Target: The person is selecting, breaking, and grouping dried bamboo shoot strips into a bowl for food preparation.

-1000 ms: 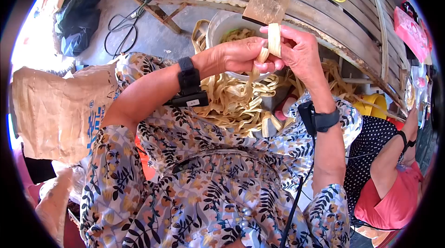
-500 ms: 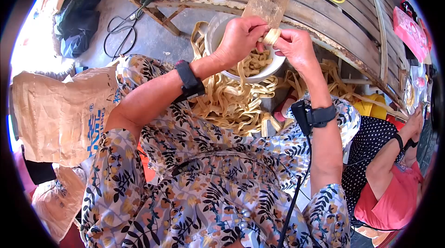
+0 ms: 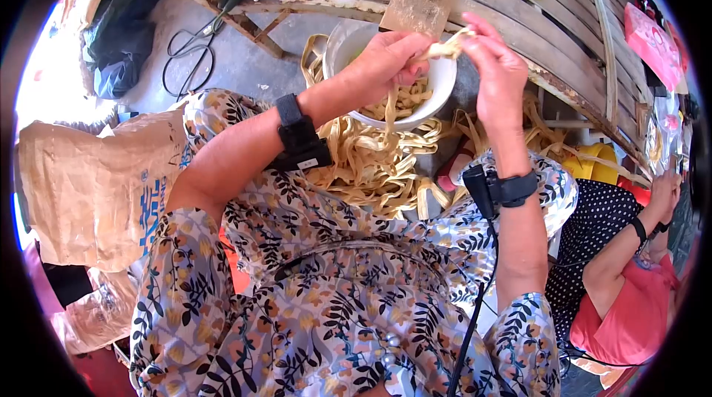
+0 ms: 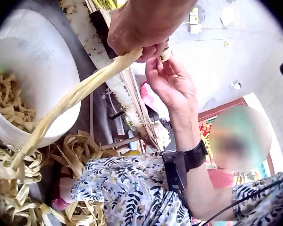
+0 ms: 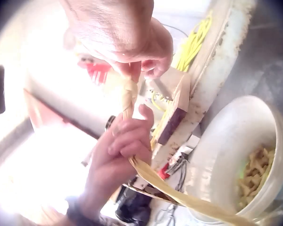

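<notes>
Left hand [image 3: 386,63] and right hand [image 3: 498,71] each have a tight pinch grip on the pale strip [image 3: 447,47] above the white bowl [image 3: 443,97], short end rightward, long tail dropping from the left grip to the lap pile [image 3: 371,167].

The end of the strip [image 3: 447,47] is buried between the fingers of the left hand [image 3: 382,63] and the right hand [image 3: 498,71]. The left hand hides part of the rim of the bowl [image 3: 443,89]. In the right wrist view, glare washes out everything behind both hands.

Outdoor craft workshop: slatted workbench [image 3: 519,19], scissors [image 3: 194,35], strip piles [image 3: 371,167]
</notes>
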`<control>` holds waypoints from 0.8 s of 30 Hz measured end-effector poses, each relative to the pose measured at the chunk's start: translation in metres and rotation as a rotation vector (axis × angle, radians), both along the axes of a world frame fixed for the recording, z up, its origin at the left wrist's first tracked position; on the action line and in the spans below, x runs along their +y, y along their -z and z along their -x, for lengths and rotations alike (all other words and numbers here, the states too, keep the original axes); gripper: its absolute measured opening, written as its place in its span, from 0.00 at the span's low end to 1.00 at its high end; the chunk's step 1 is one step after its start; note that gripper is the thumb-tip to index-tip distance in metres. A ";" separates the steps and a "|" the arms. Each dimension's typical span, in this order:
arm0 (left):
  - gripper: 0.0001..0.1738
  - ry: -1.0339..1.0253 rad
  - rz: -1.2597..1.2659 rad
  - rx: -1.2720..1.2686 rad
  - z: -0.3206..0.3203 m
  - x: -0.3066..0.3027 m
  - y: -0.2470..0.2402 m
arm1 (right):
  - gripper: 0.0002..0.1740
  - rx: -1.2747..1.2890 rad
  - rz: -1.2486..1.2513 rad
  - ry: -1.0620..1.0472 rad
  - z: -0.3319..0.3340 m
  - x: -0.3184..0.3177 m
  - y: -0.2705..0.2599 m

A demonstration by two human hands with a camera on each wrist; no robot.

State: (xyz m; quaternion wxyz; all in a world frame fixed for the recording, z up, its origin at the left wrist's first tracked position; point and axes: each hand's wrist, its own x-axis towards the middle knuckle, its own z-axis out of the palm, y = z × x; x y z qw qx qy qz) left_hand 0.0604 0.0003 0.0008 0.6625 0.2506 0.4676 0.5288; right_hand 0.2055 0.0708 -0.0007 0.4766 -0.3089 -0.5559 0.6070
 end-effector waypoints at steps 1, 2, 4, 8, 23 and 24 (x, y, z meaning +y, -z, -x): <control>0.14 0.062 -0.019 -0.111 0.003 0.003 0.003 | 0.05 0.063 0.157 0.031 -0.003 0.004 -0.007; 0.15 0.083 -0.026 -0.113 0.002 0.004 0.003 | 0.05 0.072 0.215 0.033 -0.006 0.008 -0.007; 0.16 0.125 -0.036 -0.118 0.000 0.003 -0.004 | 0.06 0.089 0.336 0.038 -0.009 0.013 -0.008; 0.19 0.271 -0.102 -0.023 0.015 0.004 0.018 | 0.10 -0.217 0.369 -0.145 -0.011 0.014 -0.004; 0.14 0.278 -0.296 0.305 0.002 0.009 0.004 | 0.07 -0.005 0.272 -0.069 0.000 0.007 -0.003; 0.14 0.269 -0.309 0.373 0.000 0.008 0.003 | 0.08 0.023 0.313 -0.074 -0.001 0.010 -0.002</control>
